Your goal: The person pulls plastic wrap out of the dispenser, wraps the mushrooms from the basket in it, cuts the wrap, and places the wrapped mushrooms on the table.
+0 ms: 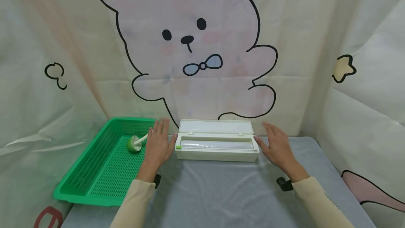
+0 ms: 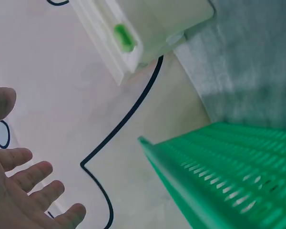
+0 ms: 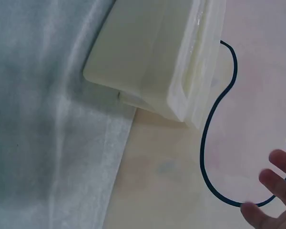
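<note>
A long cream cling film dispenser box (image 1: 217, 154) sits at the back of the table with its lid (image 1: 216, 126) raised. Clear film (image 1: 218, 145) shows inside it, and a small green slider (image 1: 178, 147) is at its left end. My left hand (image 1: 158, 146), fingers straight and spread, is just left of the box, over the right side of the green basket. On the other side, my right hand (image 1: 277, 146) is held beside the box's right end with fingers extended. Neither hand holds anything; whether the fingertips touch the box cannot be told.
The green plastic basket (image 1: 95, 200) stands on the table's left side. In it lies a green and white tool with a white handle (image 1: 134, 144), partly behind my left hand. A grey cloth (image 1: 221, 196) covers the table. Printed curtains (image 1: 202, 94) hang behind and at both sides.
</note>
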`<move>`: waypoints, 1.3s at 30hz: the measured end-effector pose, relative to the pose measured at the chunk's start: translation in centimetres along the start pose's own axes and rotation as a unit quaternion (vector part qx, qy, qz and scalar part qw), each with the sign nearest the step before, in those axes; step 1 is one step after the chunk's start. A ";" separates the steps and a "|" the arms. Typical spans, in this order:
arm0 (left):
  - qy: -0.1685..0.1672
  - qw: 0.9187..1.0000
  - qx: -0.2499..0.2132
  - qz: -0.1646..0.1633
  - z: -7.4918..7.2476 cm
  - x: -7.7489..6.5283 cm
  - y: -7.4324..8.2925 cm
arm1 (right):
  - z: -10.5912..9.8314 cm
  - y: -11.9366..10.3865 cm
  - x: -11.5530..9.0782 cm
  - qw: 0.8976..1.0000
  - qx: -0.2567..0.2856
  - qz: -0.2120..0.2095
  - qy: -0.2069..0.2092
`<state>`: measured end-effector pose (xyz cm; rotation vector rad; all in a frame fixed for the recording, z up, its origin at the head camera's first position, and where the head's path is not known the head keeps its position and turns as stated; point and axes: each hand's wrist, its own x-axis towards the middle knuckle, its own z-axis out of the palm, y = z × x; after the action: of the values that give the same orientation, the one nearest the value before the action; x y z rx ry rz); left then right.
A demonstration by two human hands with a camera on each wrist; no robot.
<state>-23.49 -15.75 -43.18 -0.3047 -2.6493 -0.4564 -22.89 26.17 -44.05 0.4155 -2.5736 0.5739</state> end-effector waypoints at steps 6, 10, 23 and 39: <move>0.002 0.999 -0.031 0.017 1.7 -0.2 0.4 | 1.1 0.1 -0.5 0.998 0.042 0.015 -0.049; -0.050 0.998 -0.046 0.002 2.8 -0.4 0.9 | 2.0 0.4 -0.6 0.995 0.055 0.019 -0.081; -0.110 0.993 -0.030 0.002 5.9 0.0 0.5 | 4.3 1.0 0.7 0.989 0.048 0.014 -0.136; -0.093 0.985 -0.128 -0.074 6.5 0.8 0.4 | 5.5 0.6 2.7 0.987 0.020 0.008 -0.162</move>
<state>-26.52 -12.95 -48.29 -0.2383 -2.8078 -0.8590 -27.50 23.65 -47.27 0.5423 -2.8804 0.6080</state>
